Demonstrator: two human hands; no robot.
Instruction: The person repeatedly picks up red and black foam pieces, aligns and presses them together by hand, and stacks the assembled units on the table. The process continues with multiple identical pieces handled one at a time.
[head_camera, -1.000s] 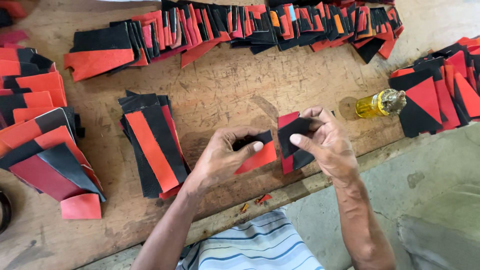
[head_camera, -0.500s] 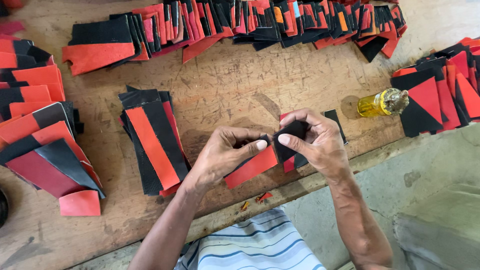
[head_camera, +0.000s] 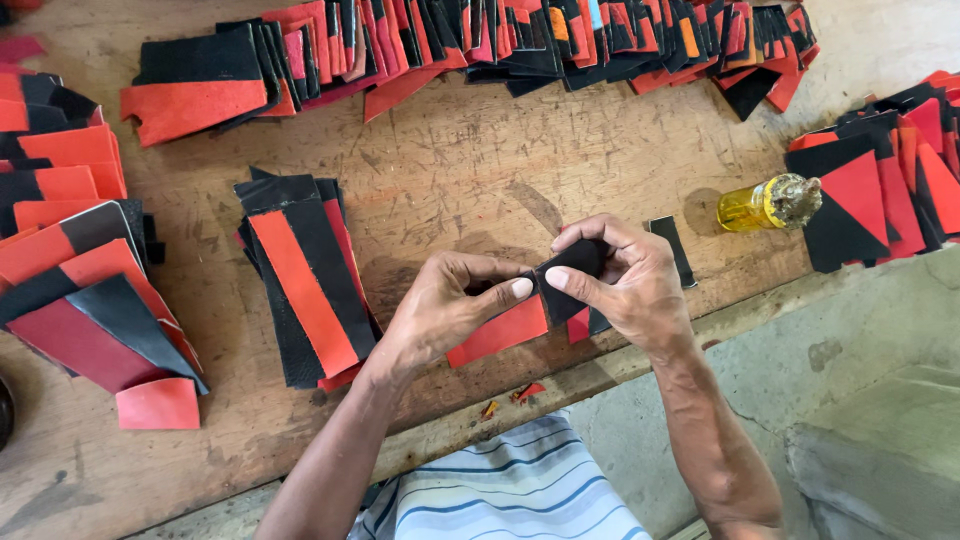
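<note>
Both hands meet over the front part of a worn wooden table (head_camera: 480, 170). My left hand (head_camera: 445, 305) and my right hand (head_camera: 625, 280) pinch one small red and black leather piece (head_camera: 500, 330) between thumbs and fingers, its black end folded over at the fingertips. A black strip (head_camera: 672, 245) lies on the wood just behind my right hand. To the left of my left hand sits a stack of black and red leather strips (head_camera: 300, 275).
A long row of overlapping red and black pieces (head_camera: 520, 40) runs along the far side. More piles lie at the left (head_camera: 70, 260) and right (head_camera: 880, 170). A small yellow bottle (head_camera: 760, 203) lies on its side at the right. The table's front edge borders a grey floor (head_camera: 860, 400).
My hands have drawn closer together and the black end of the piece has been folded down between my fingertips. The view has shifted slightly.
</note>
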